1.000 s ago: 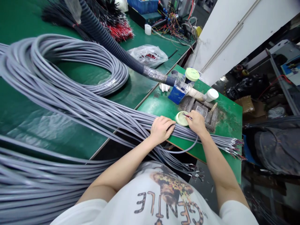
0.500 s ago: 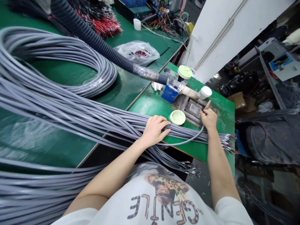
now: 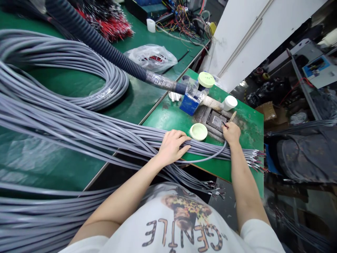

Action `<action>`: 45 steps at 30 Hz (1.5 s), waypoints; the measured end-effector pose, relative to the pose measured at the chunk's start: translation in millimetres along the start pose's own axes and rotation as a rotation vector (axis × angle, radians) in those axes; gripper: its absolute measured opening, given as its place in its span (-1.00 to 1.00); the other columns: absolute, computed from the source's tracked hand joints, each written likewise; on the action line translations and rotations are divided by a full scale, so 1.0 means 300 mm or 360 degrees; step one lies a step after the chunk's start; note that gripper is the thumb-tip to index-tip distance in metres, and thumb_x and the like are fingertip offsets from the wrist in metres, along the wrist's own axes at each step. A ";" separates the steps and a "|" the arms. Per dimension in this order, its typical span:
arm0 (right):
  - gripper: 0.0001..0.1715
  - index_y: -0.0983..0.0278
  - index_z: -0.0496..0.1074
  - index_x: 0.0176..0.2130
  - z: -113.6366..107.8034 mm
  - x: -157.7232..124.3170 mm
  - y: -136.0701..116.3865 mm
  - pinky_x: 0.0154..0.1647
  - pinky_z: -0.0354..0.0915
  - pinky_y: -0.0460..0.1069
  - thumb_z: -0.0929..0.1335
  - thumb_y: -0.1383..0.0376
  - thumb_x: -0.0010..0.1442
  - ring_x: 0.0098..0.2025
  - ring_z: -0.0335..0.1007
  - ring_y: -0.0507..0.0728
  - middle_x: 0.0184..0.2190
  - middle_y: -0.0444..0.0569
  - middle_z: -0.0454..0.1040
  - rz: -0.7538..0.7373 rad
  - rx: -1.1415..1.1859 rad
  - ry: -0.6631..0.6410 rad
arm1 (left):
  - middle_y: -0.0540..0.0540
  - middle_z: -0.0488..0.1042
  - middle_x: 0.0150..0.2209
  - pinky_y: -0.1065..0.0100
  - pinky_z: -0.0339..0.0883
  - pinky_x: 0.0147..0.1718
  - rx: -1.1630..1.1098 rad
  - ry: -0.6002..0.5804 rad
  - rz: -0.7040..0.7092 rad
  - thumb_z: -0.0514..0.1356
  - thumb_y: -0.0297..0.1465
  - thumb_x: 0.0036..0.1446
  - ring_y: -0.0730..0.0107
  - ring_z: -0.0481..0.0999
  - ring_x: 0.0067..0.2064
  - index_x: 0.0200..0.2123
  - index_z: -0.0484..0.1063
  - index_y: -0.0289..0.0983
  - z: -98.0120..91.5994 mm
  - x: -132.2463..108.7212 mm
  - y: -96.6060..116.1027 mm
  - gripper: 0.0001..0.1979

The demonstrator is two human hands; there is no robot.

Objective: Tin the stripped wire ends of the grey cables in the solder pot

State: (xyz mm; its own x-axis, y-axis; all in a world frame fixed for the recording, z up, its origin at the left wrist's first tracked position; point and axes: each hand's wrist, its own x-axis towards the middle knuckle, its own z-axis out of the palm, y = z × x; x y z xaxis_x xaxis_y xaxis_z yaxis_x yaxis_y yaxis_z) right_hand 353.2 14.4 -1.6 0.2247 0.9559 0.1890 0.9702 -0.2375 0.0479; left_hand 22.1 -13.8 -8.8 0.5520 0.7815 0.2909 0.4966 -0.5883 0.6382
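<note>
Your right hand (image 3: 231, 133) has moved from the cream cup (image 3: 198, 138) to the square pot (image 3: 212, 130), pinching one grey cable (image 3: 219, 152); your left hand (image 3: 171, 147) lies part-open on the bundle (image 3: 139, 131).

Red pieces (image 3: 155, 59) are being enclosed by a clear plastic bag (image 3: 140, 54) on the green worktop (image 3: 139, 95). Beyond it, a white roll (image 3: 151, 25) is being supported near tangled coloured wires (image 3: 181, 23). The far right side is being bordered by a white panel (image 3: 231, 38), past which space is being taken up by a cardboard box (image 3: 268, 110).
</note>
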 end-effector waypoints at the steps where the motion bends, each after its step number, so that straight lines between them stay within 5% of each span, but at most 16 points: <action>1: -0.69 0.29 0.55 -0.38 -0.001 0.001 -0.002 -0.41 0.02 -0.02 0.27 0.20 0.17 -0.35 0.28 0.13 -0.38 0.03 0.46 0.0000 -0.0007 -0.0005 | -0.11 0.44 -0.09 0.16 0.10 -0.10 -0.0002 -0.0002 0.0000 0.13 -0.23 0.20 0.20 0.31 -0.08 -0.05 0.45 -0.16 -0.001 0.000 0.000 -0.72; 14: -0.72 0.27 0.55 -0.38 -0.044 -0.035 0.009 -0.41 0.05 -0.03 0.29 0.22 0.16 -0.35 0.30 0.12 -0.40 0.00 0.46 -0.0139 0.0044 -0.0006 | -0.10 0.44 -0.08 0.16 0.10 -0.11 0.0019 -0.0005 0.0005 0.13 -0.24 0.20 0.19 0.30 -0.09 -0.05 0.44 -0.16 0.001 -0.001 0.000 -0.72; 21: -0.67 0.30 0.41 -0.60 -0.155 -0.125 0.009 -0.46 0.06 -0.06 0.33 0.19 0.11 -0.51 0.18 0.02 -0.59 -0.14 0.25 -0.0088 0.0664 0.0226 | -0.12 0.44 -0.09 0.16 0.11 -0.12 0.0025 0.0021 0.0020 0.13 -0.24 0.20 0.18 0.31 -0.08 -0.06 0.45 -0.16 0.003 -0.001 -0.002 -0.72; 29: -0.75 0.29 0.50 -0.47 -0.273 -0.301 -0.017 -0.40 0.18 -0.06 0.39 0.16 0.10 -0.45 0.27 0.04 -0.53 -0.15 0.34 0.0114 0.1224 0.0313 | -0.12 0.46 -0.12 0.14 0.13 -0.11 0.0036 0.0052 0.0037 0.13 -0.22 0.19 0.18 0.33 -0.09 -0.07 0.47 -0.16 0.010 -0.001 -0.009 -0.72; 38: -0.86 0.19 0.50 -0.44 -0.331 -0.705 0.026 -0.34 0.24 -0.01 0.43 0.18 0.07 -0.42 0.29 0.08 -0.51 -0.15 0.39 0.0596 0.1404 0.0317 | -0.10 0.54 -0.23 0.20 0.27 -0.08 -0.0389 0.0288 0.0076 0.13 -0.35 0.21 0.31 0.46 -0.15 -0.20 0.50 -0.22 0.024 -0.040 0.039 -0.83; 41: -0.78 0.19 0.49 -0.45 -0.264 -0.889 0.091 -0.42 0.21 0.00 0.39 0.12 0.10 -0.47 0.27 0.09 -0.58 -0.13 0.35 0.0847 0.1477 0.0044 | -0.11 0.54 -0.23 0.24 0.30 -0.12 -0.0463 0.0122 0.0261 0.13 -0.37 0.22 0.33 0.47 -0.18 -0.17 0.49 -0.23 0.056 -0.049 0.090 -0.83; 45: -0.67 0.22 0.44 -0.43 -0.122 -1.109 0.202 -0.54 0.21 0.00 0.40 0.01 0.03 -0.56 0.28 0.09 -0.57 -0.10 0.39 0.1342 0.1706 -0.0032 | -0.16 0.53 -0.14 0.20 0.27 -0.12 -0.0283 -0.0244 0.0485 0.08 -0.35 0.25 0.26 0.43 -0.12 -0.09 0.46 -0.24 0.126 -0.043 0.168 -0.77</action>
State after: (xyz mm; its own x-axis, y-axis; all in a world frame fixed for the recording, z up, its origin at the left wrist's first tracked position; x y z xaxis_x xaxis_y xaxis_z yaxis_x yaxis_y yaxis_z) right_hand 333.9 -324.4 -25.8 0.7709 0.5929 -0.2325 0.1305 -0.5044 -0.8535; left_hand 65.4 -61.3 -7.3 0.7567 0.5281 0.3853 0.1775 -0.7332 0.6564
